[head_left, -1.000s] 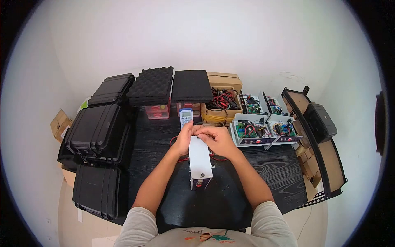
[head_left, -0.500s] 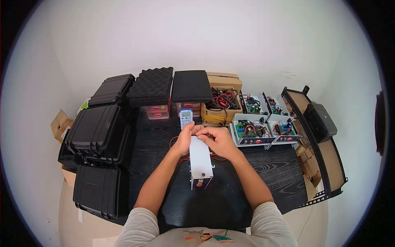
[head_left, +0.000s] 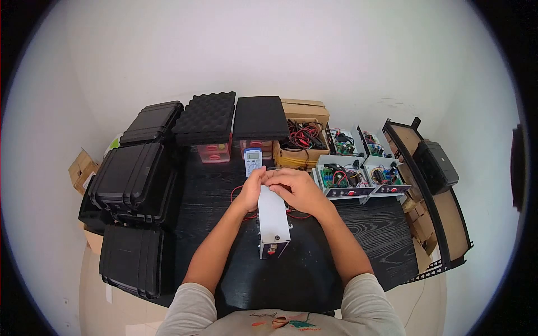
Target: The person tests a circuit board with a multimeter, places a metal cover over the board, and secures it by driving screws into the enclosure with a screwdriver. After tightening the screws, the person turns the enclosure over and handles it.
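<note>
A white metal case (head_left: 273, 218) stands on the black table in front of me, with a dark screw on its near top end and a red switch on its front. My left hand (head_left: 250, 193) is closed against its far left corner, fingers curled around the far end. At the far top edge, my right hand (head_left: 301, 190) is closed, thumb and fingers pinched together; anything between them is hidden. Just beyond the hands lies a blue and white multimeter (head_left: 253, 159). A red cable (head_left: 233, 193) runs on the table beside the case.
Black hard cases (head_left: 130, 173) are stacked at left. Foam sheets (head_left: 261, 116) lie on plastic drawers (head_left: 215, 153) at the back. A cardboard box (head_left: 302, 158) holds cables. Several uncovered units with circuit boards (head_left: 340, 176) stand at right, by a black-framed shelf (head_left: 421, 175).
My right hand has rolled slightly, its fingers shifting down and closing nearer to the left hand at the case's far edge. The case has stayed in place.
</note>
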The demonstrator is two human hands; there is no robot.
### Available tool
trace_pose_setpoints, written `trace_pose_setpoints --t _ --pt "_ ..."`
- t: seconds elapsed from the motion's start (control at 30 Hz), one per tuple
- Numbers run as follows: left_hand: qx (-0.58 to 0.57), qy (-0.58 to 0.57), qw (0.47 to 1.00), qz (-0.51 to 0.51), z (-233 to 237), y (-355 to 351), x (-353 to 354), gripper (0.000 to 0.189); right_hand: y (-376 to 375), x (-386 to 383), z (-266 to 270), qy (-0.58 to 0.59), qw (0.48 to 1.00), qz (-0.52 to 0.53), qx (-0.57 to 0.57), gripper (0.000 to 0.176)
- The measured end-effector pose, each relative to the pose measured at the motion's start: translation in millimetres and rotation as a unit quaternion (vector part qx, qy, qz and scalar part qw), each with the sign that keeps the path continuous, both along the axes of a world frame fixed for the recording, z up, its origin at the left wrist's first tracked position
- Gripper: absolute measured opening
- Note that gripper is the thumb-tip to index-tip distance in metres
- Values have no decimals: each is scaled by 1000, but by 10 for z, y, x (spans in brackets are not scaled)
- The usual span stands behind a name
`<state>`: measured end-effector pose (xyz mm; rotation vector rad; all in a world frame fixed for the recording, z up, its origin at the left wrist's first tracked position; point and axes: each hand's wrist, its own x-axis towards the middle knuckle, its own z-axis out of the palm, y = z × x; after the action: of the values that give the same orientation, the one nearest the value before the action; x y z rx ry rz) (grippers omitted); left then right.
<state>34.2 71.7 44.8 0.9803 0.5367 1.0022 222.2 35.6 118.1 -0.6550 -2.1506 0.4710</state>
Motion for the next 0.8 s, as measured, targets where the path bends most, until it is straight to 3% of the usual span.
trace_pose_setpoints --t 0.53,0.8 --pt "42 -6 998 -47 -114 91 -46 67 -64 -34 92 -53 996 -71 -26 18" --pt "34 20 999 14 -102 34 -45 56 20 -26 5 -23 999 -27 -17 20"
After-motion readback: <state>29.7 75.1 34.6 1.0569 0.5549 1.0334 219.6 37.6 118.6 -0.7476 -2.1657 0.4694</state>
